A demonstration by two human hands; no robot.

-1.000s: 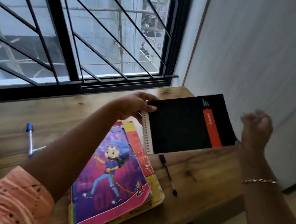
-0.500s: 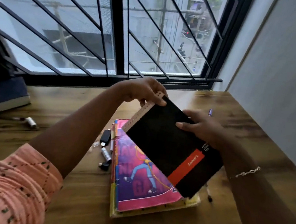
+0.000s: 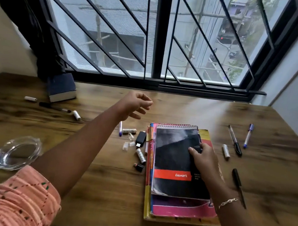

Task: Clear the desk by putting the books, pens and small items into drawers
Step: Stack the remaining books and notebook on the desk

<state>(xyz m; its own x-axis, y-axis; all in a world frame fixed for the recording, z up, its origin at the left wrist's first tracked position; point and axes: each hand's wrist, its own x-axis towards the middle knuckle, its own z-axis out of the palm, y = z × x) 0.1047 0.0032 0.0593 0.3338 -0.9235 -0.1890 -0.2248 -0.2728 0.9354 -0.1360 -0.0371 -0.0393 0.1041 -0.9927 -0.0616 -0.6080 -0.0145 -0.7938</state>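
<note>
The right hand (image 3: 203,159) lies flat on the black notebook (image 3: 174,161) atop the book stack (image 3: 180,208) near the desk (image 3: 99,190) front edge; the left hand (image 3: 136,106) hovers loosely open, holding nothing. Pens (image 3: 235,140), batteries (image 3: 141,155) and a blue book (image 3: 61,88) at the back edge all remain, so the clearing seems barely begun

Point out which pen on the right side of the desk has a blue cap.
The white pen farthest right, blue at cap and tip. The two other pens there, one beside it and one nearer the desk's front edge, are black.
</note>
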